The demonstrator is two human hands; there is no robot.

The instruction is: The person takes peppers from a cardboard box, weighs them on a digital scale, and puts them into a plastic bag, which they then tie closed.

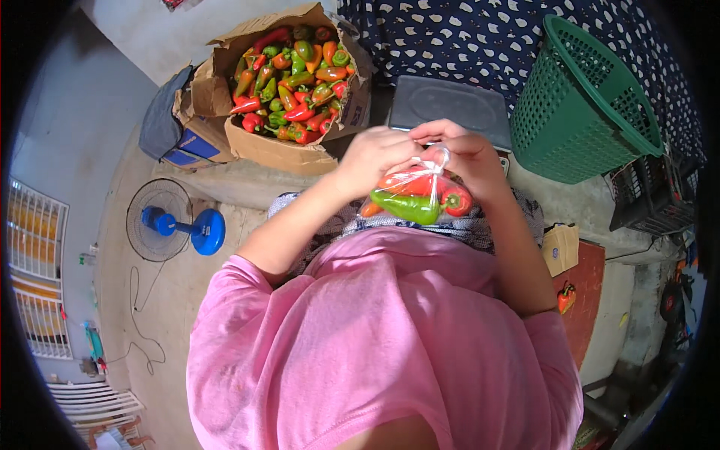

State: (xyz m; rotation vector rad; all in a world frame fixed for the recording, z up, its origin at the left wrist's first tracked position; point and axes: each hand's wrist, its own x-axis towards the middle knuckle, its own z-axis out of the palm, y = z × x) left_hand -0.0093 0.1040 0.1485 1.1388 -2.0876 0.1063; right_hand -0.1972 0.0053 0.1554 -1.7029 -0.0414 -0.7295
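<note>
A small see-through plastic bag hangs over my lap, filled with red, green and orange peppers. Its neck is gathered and looks knotted or twisted just under my fingers. My left hand pinches the bag's top from the left, fingers curled. From the right, my right hand closes round the white twisted end, thumb and fingers bent together. A long green pepper lies at the front of the bag, with a red pepper at its right. Both hands partly cover the bag's top.
Beyond my left hand stands an open cardboard box heaped with peppers. A flat dark-topped scale lies straight ahead. To the right are a green perforated basket and a black crate. A blue fan stands on the left floor.
</note>
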